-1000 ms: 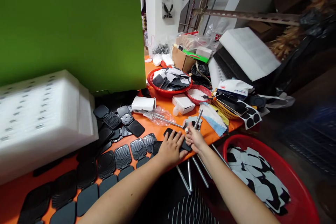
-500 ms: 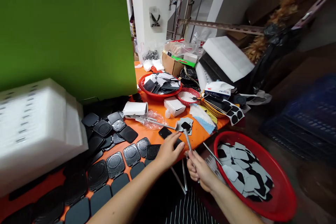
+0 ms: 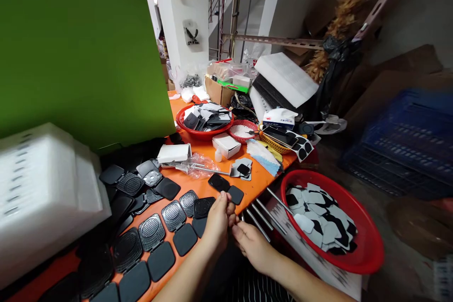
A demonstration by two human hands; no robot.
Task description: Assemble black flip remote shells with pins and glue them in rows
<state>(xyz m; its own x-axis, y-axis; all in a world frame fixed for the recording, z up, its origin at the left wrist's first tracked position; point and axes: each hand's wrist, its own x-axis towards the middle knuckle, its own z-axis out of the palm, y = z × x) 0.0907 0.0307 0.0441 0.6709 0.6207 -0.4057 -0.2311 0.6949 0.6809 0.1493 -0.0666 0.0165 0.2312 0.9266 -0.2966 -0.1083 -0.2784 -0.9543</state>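
My left hand [image 3: 217, 222] is closed at the table's front edge, its curled fingers just below an opened black hinged pad [image 3: 234, 195]. Close against it is my right hand [image 3: 255, 247], thumb and fingers pinched together. Whatever lies between the fingers is hidden. Behind the pad, a small stack of white rounded-square pieces [image 3: 247, 174] has a black square [image 3: 243, 169] on top. To the left, several opened black hinged pads with ridged circles [image 3: 152, 232] lie in rows on the orange table [image 3: 198, 184].
A red basin [image 3: 368, 259] of white and black pieces stands right, below table height. Metal rods [image 3: 262, 219] stick out under the edge. Farther back are a red bowl [image 3: 180, 120], a white box [image 3: 226, 145] and a yellow basket [image 3: 279, 145]. White foam blocks [image 3: 42, 174] sit left.
My left hand has gone from spread fingers to closed and moved down beside my right hand. The silver rod in my right hand is no longer visible. The view has shifted right.
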